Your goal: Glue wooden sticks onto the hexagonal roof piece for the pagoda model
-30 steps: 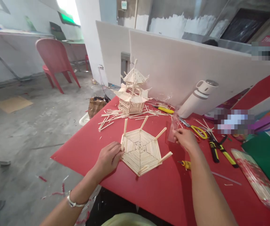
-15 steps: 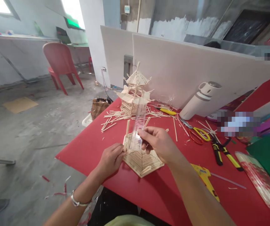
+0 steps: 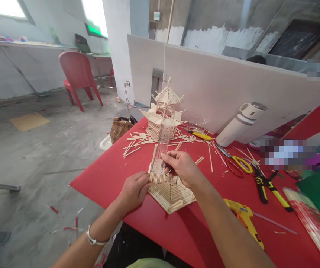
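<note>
A clear ruler (image 3: 158, 163) is pinched between the thumb and fingers of my right hand (image 3: 180, 165). It slants over the back left of a six-sided base (image 3: 164, 191) made of pale wooden sticks, close beside a short stick post (image 3: 154, 154). My left hand (image 3: 135, 189) has its fingers closed at the base's left corner, gripping the edge; the fingertips are partly hidden. Other short stick posts stand around the base's far side. Behind the ruler stands a tiered stick pagoda (image 3: 165, 118).
Loose sticks (image 3: 140, 139) lie around the pagoda. To the right are a yellow utility knife (image 3: 201, 135), a white bottle (image 3: 240, 124), scissors (image 3: 236, 163), black-and-yellow pliers (image 3: 271, 188), a yellow glue gun (image 3: 245, 219) and a bag of sticks (image 3: 310, 223). White boards (image 3: 218, 85) rise behind.
The ruler has shifted slightly left and away over the base, nearer the left post. My left hand keeps its place at the base's corner. The whole view has moved a little.
</note>
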`<action>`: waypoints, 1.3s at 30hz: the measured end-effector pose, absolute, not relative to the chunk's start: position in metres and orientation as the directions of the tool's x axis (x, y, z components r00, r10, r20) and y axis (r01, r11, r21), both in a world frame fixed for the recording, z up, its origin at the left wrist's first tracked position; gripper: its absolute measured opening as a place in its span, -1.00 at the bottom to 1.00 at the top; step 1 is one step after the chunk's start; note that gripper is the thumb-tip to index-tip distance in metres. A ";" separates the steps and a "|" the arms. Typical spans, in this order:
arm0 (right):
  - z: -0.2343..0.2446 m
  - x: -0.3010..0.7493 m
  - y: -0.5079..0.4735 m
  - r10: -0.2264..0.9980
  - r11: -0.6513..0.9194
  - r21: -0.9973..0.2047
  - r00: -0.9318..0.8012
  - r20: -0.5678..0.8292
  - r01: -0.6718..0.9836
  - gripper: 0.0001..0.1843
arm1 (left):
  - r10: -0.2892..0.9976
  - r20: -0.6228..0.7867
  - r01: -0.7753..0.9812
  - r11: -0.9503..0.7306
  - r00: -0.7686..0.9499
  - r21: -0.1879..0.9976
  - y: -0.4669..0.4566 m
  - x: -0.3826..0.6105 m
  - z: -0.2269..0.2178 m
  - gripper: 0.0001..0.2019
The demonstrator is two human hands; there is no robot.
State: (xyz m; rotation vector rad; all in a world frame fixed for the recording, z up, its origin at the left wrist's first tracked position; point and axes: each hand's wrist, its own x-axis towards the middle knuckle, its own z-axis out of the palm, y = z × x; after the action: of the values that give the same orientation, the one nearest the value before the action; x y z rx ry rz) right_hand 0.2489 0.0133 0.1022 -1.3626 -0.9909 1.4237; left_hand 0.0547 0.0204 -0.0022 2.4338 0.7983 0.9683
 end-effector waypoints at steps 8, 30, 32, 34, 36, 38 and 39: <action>0.103 0.249 0.015 0.961 -0.274 -0.959 0.029 -0.277 -0.073 -0.65 | 0.632 0.497 0.363 -0.763 0.595 0.535 0.020 0.055 -0.001 -0.75; 0.099 0.250 0.018 0.962 -0.274 -0.961 0.000 -0.274 -0.044 -0.65 | 0.632 0.492 0.359 -0.761 0.599 0.541 0.020 0.055 -0.001 -0.76; 0.098 0.251 0.017 0.963 -0.268 -0.962 -0.004 -0.268 -0.044 -0.65 | 0.633 0.487 0.358 -0.758 0.602 0.545 0.020 0.055 -0.002 -0.77; 0.098 0.251 0.017 0.964 -0.264 -0.963 -0.009 -0.264 -0.046 -0.65 | 0.632 0.485 0.351 -0.758 0.605 0.550 0.020 0.055 -0.003 -0.78; 0.099 0.251 0.017 0.964 -0.267 -0.963 -0.010 -0.267 -0.048 -0.65 | 0.630 0.487 0.348 -0.759 0.605 0.550 0.020 0.055 -0.004 -0.79; 0.099 0.250 0.017 0.963 -0.270 -0.962 -0.010 -0.270 -0.048 -0.65 | 0.631 0.489 0.352 -0.759 0.602 0.547 0.020 0.055 -0.004 -0.79; 0.099 0.250 0.017 0.963 -0.271 -0.961 -0.009 -0.270 -0.049 -0.65 | 0.632 0.487 0.354 -0.759 0.602 0.547 0.020 0.055 -0.004 -0.79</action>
State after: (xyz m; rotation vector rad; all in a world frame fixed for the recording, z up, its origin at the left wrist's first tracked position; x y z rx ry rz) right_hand 0.2501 0.0170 0.0994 -1.3677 -1.0314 1.4327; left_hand 0.0548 0.0205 -0.0040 2.4354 0.7900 0.9631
